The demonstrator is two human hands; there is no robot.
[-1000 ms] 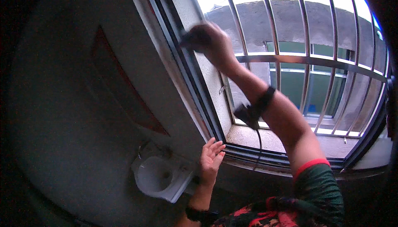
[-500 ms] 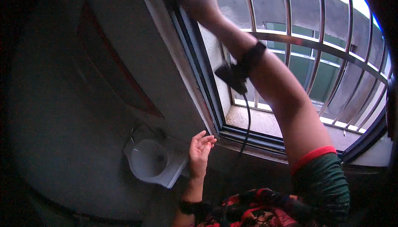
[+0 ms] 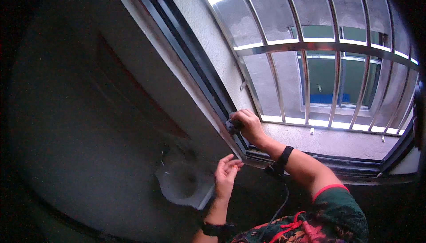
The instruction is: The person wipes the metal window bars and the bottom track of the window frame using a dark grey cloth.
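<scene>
A crumpled dark grey cloth (image 3: 232,124) is bunched in my right hand (image 3: 250,127), whose fingers close round it. The hand presses it against the dark side frame of the window (image 3: 195,61), low down near the corner with the sill. My left hand (image 3: 225,176) is below and to the left of it. Its fingers are loosely bent and apart, with the tips beside the pale edge at the frame's lower corner; nothing shows in it. Whether those fingertips touch the edge I cannot tell.
Metal security bars (image 3: 306,46) stand outside the window above a pale outer ledge (image 3: 319,143). A white basin-like fixture (image 3: 177,190) is at the lower left in dim light. A thin cable (image 3: 286,194) hangs from my right wristband.
My right hand has come down along the side frame from its upper part to near the bottom corner, with the cloth. My left hand stays near the lower corner, its fingers still apart.
</scene>
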